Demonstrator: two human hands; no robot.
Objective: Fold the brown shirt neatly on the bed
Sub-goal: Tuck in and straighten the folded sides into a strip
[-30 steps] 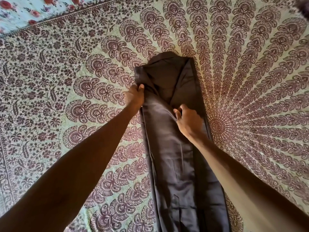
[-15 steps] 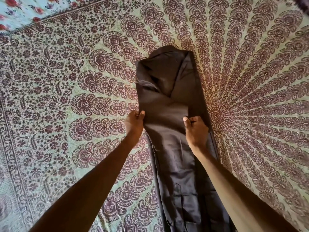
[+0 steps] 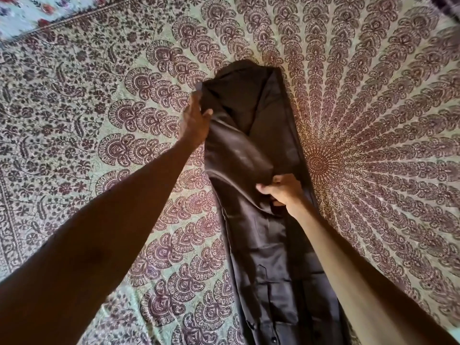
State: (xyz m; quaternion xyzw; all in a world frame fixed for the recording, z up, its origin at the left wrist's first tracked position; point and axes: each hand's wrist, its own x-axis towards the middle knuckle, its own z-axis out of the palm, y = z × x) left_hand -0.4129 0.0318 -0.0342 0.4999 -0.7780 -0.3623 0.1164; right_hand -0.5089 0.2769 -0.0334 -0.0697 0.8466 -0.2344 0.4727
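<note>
The bed (image 3: pixel 99 145), under a patterned spread, lies bare around the shirt (image 3: pixel 263 245), a long narrow strip from 12 to 6 o'clock. The left hand (image 3: pixel 195 120) reaches far, fingers pinching the strip's left edge. The right hand (image 3: pixel 281 190), nearer, grips a lifted fold mid-strip.

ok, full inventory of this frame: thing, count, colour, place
brown shirt: 1, dark brown, folded into a long narrow strip running from bottom centre up to mid-frame on the bedspread
bedspread: 1, pale green with maroon mandala and paisley print, fills nearly the whole view
floral sheet: 1, light blue with red flowers, top left corner beyond the bedspread's edge
left hand: 1, gripping the shirt's left edge near its far end
right hand: 1, pinching a raised fold of shirt at mid-length
</note>
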